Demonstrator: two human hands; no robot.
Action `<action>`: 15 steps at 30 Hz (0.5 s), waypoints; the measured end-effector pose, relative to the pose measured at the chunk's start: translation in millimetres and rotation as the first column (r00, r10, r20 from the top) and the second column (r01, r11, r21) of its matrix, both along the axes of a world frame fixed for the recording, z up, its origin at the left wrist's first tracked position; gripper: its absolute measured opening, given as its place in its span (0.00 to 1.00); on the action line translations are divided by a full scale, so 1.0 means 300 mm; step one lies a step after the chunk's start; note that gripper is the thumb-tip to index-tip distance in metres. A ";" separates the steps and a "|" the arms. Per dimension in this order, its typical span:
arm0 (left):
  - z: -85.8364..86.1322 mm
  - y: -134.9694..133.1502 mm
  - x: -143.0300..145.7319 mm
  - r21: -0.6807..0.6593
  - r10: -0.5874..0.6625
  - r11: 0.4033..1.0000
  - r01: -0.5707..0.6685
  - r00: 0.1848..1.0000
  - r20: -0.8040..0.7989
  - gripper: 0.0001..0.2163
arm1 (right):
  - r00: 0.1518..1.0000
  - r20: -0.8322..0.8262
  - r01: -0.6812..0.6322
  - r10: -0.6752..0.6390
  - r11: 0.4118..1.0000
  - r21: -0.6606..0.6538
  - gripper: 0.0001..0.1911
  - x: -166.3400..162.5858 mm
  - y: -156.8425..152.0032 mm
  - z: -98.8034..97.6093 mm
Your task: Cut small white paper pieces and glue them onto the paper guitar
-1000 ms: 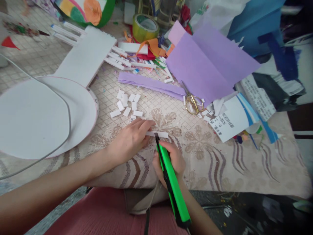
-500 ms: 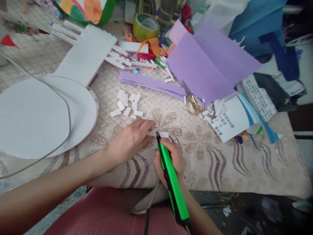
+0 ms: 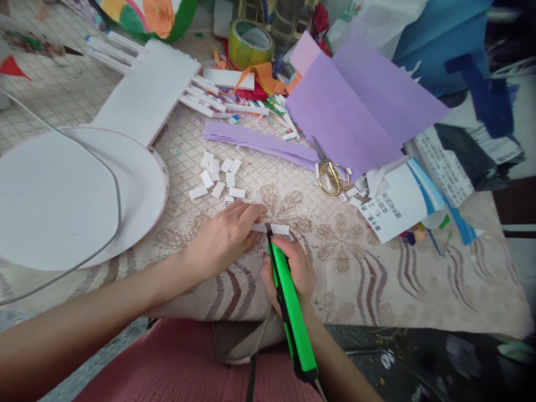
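Observation:
My left hand (image 3: 228,237) presses a narrow white strip (image 3: 278,229) down on the tablecloth, its fingers curled over the strip's left part. In my right hand (image 3: 295,271) is a green and black utility knife (image 3: 293,312). Its dark tip lies against the strip, just right of my left fingertips. Whether the blade has gone through the strip cannot be made out. Several small white cut pieces (image 3: 214,170) lie scattered beyond my left hand.
Gold-handled scissors (image 3: 334,178) rest by purple paper (image 3: 347,100) and a folded purple strip (image 3: 259,145). A white oval board (image 3: 54,201) with a grey cord (image 3: 119,195) across it lies left. Yellow tape (image 3: 251,44) stands behind scraps. Printed paper (image 3: 389,204) lies right.
The knife and my right hand have shifted slightly left, the rear end swinging left and up a little. My left hand and the strip have stayed in place.

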State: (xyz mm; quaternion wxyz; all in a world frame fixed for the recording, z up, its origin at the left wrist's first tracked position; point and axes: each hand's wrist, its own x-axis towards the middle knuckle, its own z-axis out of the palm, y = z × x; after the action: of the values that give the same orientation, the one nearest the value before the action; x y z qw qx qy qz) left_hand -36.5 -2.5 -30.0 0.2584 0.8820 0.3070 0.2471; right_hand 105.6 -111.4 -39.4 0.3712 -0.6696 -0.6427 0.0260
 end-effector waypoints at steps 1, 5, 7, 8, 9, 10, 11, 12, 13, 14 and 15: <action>0.001 0.000 0.000 -0.004 0.001 1.000 -0.001 1.000 -0.004 0.17 | 1.000 -0.006 0.001 -0.001 1.000 0.005 0.17 -0.001 0.000 0.001; 0.001 0.001 -0.001 -0.011 -0.001 1.000 0.001 1.000 -0.014 0.17 | 1.000 0.003 -0.010 0.010 1.000 0.001 0.16 -0.003 0.000 0.005; 0.000 0.001 -0.002 -0.008 0.000 1.000 0.000 1.000 -0.010 0.16 | 1.000 0.006 -0.011 0.011 1.000 -0.003 0.16 -0.004 0.001 0.004; -0.001 0.002 -0.002 -0.007 0.002 1.000 -0.002 1.000 -0.009 0.16 | 1.000 0.003 -0.008 0.008 1.000 0.001 0.16 -0.003 0.002 0.003; -0.001 0.002 -0.002 -0.008 0.002 1.000 -0.002 1.000 -0.010 0.16 | 1.000 -0.002 -0.005 0.005 1.000 0.000 0.16 -0.003 0.003 0.001; 0.000 0.001 -0.002 -0.011 0.002 1.000 -0.002 1.000 -0.013 0.16 | 1.000 -0.007 0.001 -0.001 1.000 0.000 0.16 -0.003 0.003 0.000; 0.001 0.001 -0.002 -0.014 0.002 1.000 -0.002 1.000 -0.017 0.16 | 1.000 -0.011 0.005 -0.005 1.000 -0.002 0.17 -0.002 0.004 -0.002; 0.002 0.000 -0.002 -0.018 0.001 1.000 -0.002 1.000 -0.024 0.16 | 1.000 -0.012 0.007 -0.007 1.000 -0.001 0.17 -0.001 0.004 -0.004; 0.003 0.000 -0.002 -0.021 -0.001 1.000 0.000 1.000 -0.029 0.17 | 1.000 -0.014 0.006 -0.006 1.000 -0.005 0.17 -0.001 0.004 -0.005; 0.005 -0.001 -0.002 -0.022 -0.001 1.000 0.001 1.000 -0.029 0.17 | 1.000 -0.016 0.004 -0.005 1.000 -0.014 0.17 0.000 0.004 -0.005; 0.007 -0.001 -0.002 -0.022 -0.001 1.000 0.001 1.000 -0.027 0.17 | 1.000 -0.018 0.002 -0.002 1.000 -0.019 0.17 0.000 0.003 -0.005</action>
State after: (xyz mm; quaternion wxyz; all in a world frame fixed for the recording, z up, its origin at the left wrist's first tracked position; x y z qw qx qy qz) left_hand -37.0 -2.9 -28.0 0.2641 0.8825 0.3127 0.2316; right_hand 105.7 -110.4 -40.9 0.3706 -0.6736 -0.6384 0.0380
